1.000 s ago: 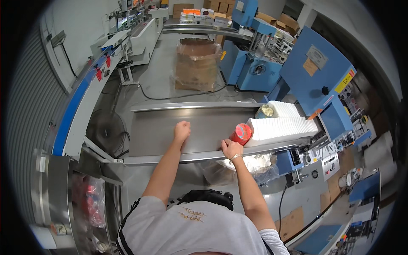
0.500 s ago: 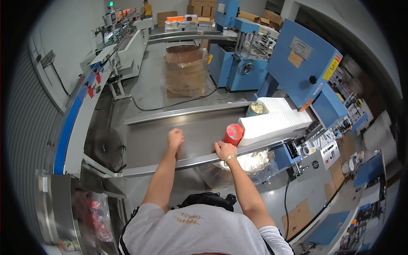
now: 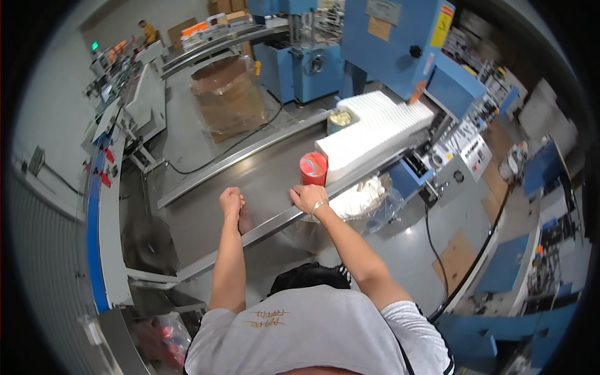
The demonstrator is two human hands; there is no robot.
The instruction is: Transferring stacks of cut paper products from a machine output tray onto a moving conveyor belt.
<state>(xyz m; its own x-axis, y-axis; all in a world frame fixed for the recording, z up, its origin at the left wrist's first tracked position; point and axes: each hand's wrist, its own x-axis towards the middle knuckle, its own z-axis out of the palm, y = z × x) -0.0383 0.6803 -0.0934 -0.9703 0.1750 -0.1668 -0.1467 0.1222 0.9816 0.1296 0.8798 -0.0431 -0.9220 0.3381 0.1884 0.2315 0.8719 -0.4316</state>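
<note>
My left hand [image 3: 232, 201] is closed in a fist above the bare metal of a long shallow trough [image 3: 250, 170]; whatever it may hold is hidden. Beside a red cylinder [image 3: 314, 170] with a multicoloured top, my right hand [image 3: 309, 198] is closed at the trough's near rail [image 3: 275, 224]. Its fingertips are tucked out of sight, so I cannot tell what they grip. The red cylinder stands upright against a long row of white, ribbed stacked pieces [image 3: 375, 134]. Behind the row's left end sits a round blue-sided container [image 3: 339, 121] with crumpled pale bits in it.
A blue machine cabinet [image 3: 387, 44] rises at the trough's far right end. Past the trough stands a big plastic-lined cardboard box [image 3: 230, 100]. A blue-edged conveyor [image 3: 95, 237] runs along my left. Below the near rail lies a plastic bag of white material [image 3: 362, 199].
The whole view has swung, so the trough and machines appear shifted left and more tilted. Both hands remain closed at nearly the same places over the trough.
</note>
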